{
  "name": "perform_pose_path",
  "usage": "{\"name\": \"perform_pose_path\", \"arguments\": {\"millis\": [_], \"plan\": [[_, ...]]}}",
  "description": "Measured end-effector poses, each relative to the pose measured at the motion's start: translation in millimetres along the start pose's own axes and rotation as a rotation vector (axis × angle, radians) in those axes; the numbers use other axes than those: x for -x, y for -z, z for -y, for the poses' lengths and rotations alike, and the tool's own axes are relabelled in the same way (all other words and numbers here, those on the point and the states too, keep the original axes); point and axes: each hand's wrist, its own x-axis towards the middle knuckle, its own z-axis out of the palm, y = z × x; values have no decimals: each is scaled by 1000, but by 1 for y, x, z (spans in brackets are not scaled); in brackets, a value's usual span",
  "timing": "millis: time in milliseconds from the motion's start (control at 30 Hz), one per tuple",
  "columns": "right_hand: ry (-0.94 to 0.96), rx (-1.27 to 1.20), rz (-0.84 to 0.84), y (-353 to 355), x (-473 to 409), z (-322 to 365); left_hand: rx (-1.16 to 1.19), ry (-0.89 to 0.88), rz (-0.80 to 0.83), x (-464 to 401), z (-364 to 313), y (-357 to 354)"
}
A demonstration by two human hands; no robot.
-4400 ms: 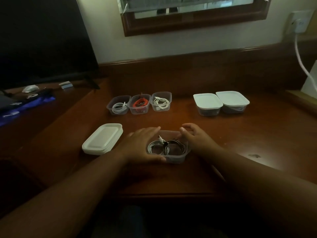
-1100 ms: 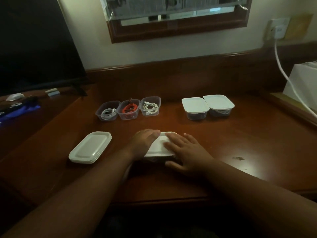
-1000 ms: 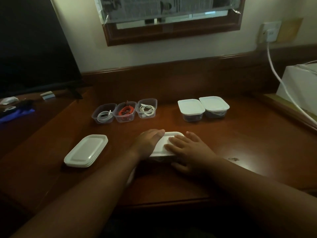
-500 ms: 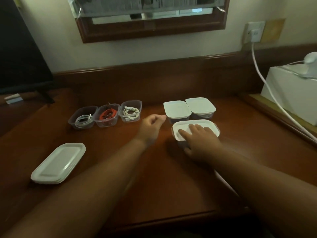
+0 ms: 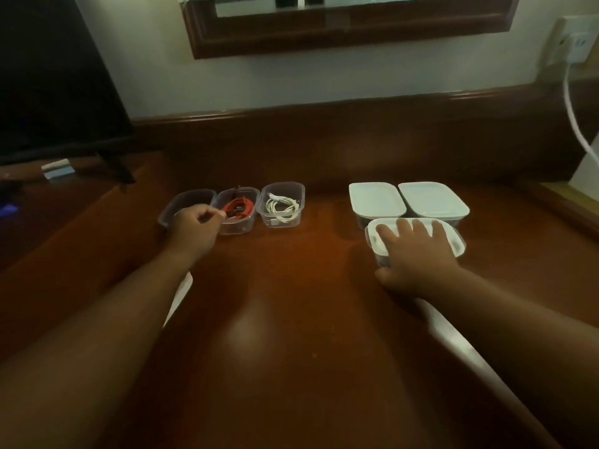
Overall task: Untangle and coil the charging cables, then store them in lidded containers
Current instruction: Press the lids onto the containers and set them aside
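Note:
Three open clear containers stand in a row at the back left: the leftmost one (image 5: 192, 197) is partly covered by my left hand (image 5: 194, 229), the middle one (image 5: 240, 225) holds a red cable (image 5: 239, 207), the right one (image 5: 282, 188) holds a white cable (image 5: 282, 207). My left hand hovers with fingers curled and nothing visibly in it, its fingertips by the middle container's rim. At the back right, two lidded containers (image 5: 376, 197) (image 5: 432, 199) sit side by side. Just in front of them, my right hand (image 5: 418, 254) lies flat on a third lidded container (image 5: 456, 245).
A white sliver of the spare lids (image 5: 179, 298) shows behind my left forearm. A dark TV screen (image 5: 48, 76) stands at the left with a small white object (image 5: 56, 168) under it. A white cord (image 5: 574, 119) hangs from a wall socket at the right. A raised wooden ledge runs behind the containers.
My right hand has pushed the newly lidded container back and right, up against the two lidded ones. My left hand has swung left to the open containers. The view shifted.

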Motion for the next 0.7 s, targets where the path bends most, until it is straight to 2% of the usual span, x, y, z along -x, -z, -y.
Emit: {"name": "perform_pose_path", "arguments": {"millis": [67, 133, 267, 467, 567, 700], "plan": [[25, -21, -31, 6, -6, 14, -73, -19, -44, -13, 12, 14], [131, -69, -58, 12, -12, 33, -210, -37, -35, -27, 28, 27], [321, -222, 79, 20, -28, 81, -620, -7, 109, -38, 57, 47], [254, -411, 224, 9, -62, 134, -789, -147, 110, -34, 65, 49], [229, -395, 156, -1, -64, 147, -822, -186, 127, -32, 65, 47], [208, -453, 115, -11, -58, 149, -740, -203, 172, -21, 52, 42]]}}
